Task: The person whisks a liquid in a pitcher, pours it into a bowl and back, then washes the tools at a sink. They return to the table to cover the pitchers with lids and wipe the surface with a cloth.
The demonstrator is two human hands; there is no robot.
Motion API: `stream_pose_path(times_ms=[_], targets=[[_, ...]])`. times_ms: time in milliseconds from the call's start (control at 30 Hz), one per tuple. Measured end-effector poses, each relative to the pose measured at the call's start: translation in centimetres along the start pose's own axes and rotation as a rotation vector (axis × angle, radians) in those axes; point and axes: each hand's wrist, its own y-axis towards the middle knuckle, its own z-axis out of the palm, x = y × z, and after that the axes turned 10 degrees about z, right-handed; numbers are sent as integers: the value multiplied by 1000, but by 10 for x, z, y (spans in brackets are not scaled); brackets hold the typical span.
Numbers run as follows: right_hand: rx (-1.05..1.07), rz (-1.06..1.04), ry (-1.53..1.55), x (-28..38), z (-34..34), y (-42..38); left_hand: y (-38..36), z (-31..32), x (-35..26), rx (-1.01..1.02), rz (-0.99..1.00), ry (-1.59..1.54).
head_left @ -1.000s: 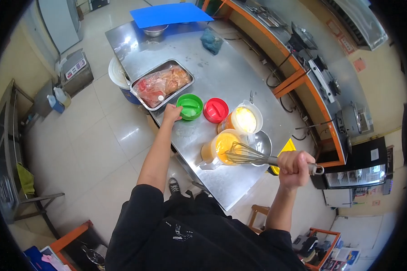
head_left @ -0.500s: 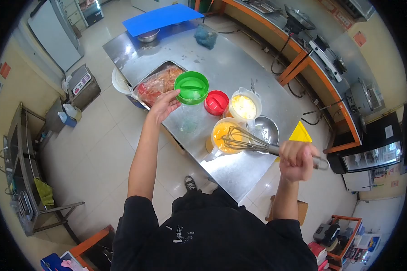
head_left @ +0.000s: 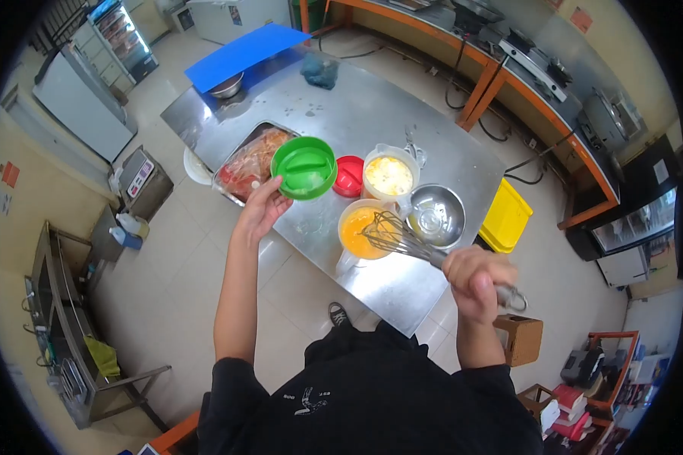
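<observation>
My left hand (head_left: 264, 208) grips the edge of a round green lid (head_left: 303, 168), tilted so its recessed handle faces me, above the table edge. Closed around the handle of a wire whisk (head_left: 413, 246) is my right hand (head_left: 474, 282); the wire loops hang over a pitcher of beaten egg (head_left: 360, 231), overlapping its rim. Just behind stands a second pitcher (head_left: 389, 174) holding pale yellow, whitish contents. A red lid (head_left: 349, 177) lies partly hidden behind the green one. To the right of the pitchers sits a steel bowl (head_left: 436, 216) with a little liquid in it.
A metal tray (head_left: 239, 146) of bagged reddish food lies left on the steel table (head_left: 357, 98). Farther back are a blue board (head_left: 243, 57) over a bowl and a dark plastic bag (head_left: 320, 70). A yellow lid-like panel (head_left: 507, 216) shows past the right edge.
The whole view has shifted, with table items appearing farther left. My left hand still holds the green lid, now covering more of the red one. The whisk stays over the beaten egg.
</observation>
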Motion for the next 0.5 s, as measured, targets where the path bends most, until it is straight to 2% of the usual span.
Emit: stream_pose_path(times_ms=[100,200,333,367,467,500], targets=[[40,-72,106,9,-8,-4,-10,2,7,5,9,9],[0,60,96,-11,-20,0,-24,4,17,-14,19,31],[-39,-70,337,-13,-43,-1,-46,19,24,-30,74,95],[27,-146,355,-14,-51,3,-52,22,25,-55,78,78],[-47,-11,307,-26,-73,8,-66,31,32,-130,116,99],[-78,74,389,-31,-76,10,-72,36,35,-157,133,111]])
